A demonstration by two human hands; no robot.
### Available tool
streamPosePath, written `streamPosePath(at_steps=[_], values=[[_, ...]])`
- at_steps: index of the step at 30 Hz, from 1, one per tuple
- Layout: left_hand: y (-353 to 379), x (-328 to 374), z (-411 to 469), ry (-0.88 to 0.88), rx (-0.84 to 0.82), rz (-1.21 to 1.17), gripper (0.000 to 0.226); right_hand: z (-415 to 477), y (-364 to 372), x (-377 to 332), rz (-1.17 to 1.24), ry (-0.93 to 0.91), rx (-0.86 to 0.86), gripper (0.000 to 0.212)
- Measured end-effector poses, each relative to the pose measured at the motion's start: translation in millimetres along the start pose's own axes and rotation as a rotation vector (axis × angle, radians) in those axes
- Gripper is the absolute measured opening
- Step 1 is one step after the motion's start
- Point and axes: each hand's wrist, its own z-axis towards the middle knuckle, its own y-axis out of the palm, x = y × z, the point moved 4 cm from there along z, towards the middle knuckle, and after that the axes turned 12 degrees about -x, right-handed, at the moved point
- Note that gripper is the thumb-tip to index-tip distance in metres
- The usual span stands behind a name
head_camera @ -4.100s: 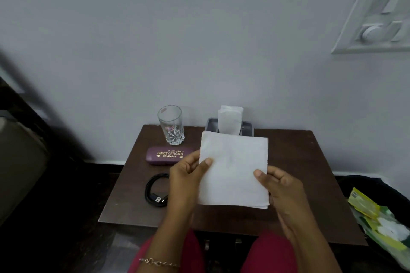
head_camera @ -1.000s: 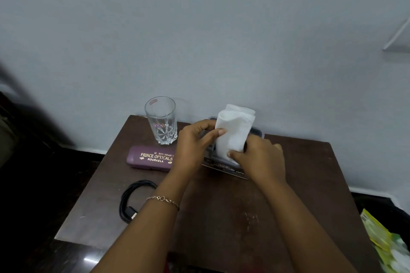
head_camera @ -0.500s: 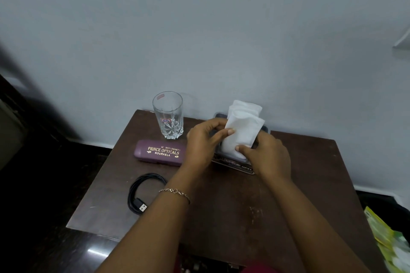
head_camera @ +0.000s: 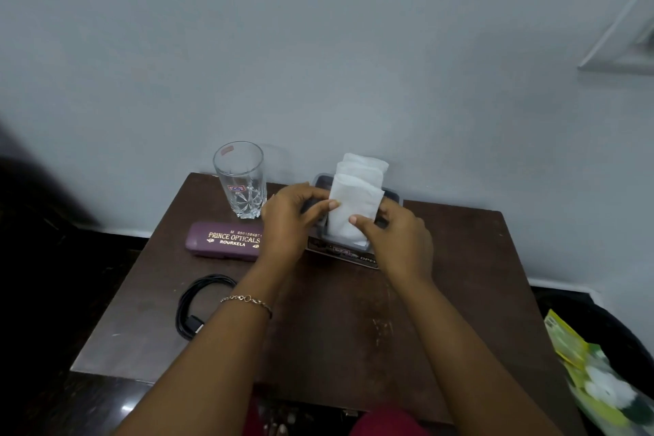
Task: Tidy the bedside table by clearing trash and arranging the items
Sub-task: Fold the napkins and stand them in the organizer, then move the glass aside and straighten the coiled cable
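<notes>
Two hands meet at the dark tissue holder [head_camera: 355, 251], which stands at the back of the brown table [head_camera: 336, 322] close to the wall. The left hand [head_camera: 288, 219] presses its thumb and fingertips against the left edge of the folded white tissue [head_camera: 354, 212]; the right hand [head_camera: 398, 239] pinches the tissue's lower right side, thumb on its front face. Both grips are closed on that tissue, whose lower end sits inside the holder, upright and in front of more folded tissues [head_camera: 364, 165] that stick up behind it.

Left of the holder stands an empty clear glass [head_camera: 241, 180] (a small red sticker sits near its rim) — upright and near the table's back edge. Just in front of the glass, still left of the holder, lies a purple spectacle case [head_camera: 223, 241] with gold lettering, partly covered by the left wrist. Further forward and left of the holder lies a coiled black cable [head_camera: 198, 304], its plug end showing. A thin bracelet [head_camera: 247, 301] circles the left wrist.

Far right of the holder, below the table's level, a dark bin [head_camera: 580, 311] holds green-and-yellow wrappers [head_camera: 591, 372].
</notes>
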Motion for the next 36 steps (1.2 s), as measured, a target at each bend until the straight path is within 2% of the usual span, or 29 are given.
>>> streamPosePath(at_steps=[4,10,15,17,19,21,23,24,27,30,34,36], values=[[-1.4,0.8,1.1,0.010,0.025,0.054,0.010,1.5,2.1,1.7,-0.010,-0.007,-0.007,0.031],[-0.8,4.1,-2.7,-0.066,0.036,0.103,0.019,2.5,5.0,0.4,-0.010,-0.006,0.021,0.027],[-6.8,7.4,-4.8,-0.054,0.080,0.077,0.003,0.8,-2.4,0.1,0.057,-0.005,0.056,0.023],[-4.6,7.0,-5.3,-0.078,0.069,0.033,0.004,4.4,-1.2,-1.0,0.034,-0.003,0.056,0.023],[-4.8,7.3,-5.4,-0.091,0.091,-0.054,0.001,5.4,-0.7,-0.6,0.146,-0.025,0.102,0.021],[-9.8,9.0,-6.9,-0.112,0.162,-0.149,0.010,-0.9,-4.1,2.2,0.361,-0.037,0.243,0.019],[-14.3,7.1,-9.4,-0.171,0.213,-0.223,0.021,-11.2,-5.5,11.2,0.513,0.018,0.384,0.023],[-14.8,3.4,-10.8,-0.207,0.216,-0.240,0.027,-15.5,-3.3,16.4,0.563,0.084,0.402,0.027],[-9.0,-6.2,-14.3,-0.279,0.132,-0.278,0.039,-21.4,13.8,27.7,0.616,0.286,0.262,0.040],[1.0,-6.2,-18.8,-0.337,0.077,-0.350,0.035,-22.7,26.2,27.3,0.641,0.309,0.148,0.040],[11.3,-9.4,-23.6,-0.374,0.095,-0.395,0.041,-22.4,21.7,30.8,0.647,0.314,0.172,0.038],[17.7,-6.0,-25.7,-0.377,0.094,-0.413,0.036,-23.0,14.5,36.5,0.660,0.328,0.208,0.036]])
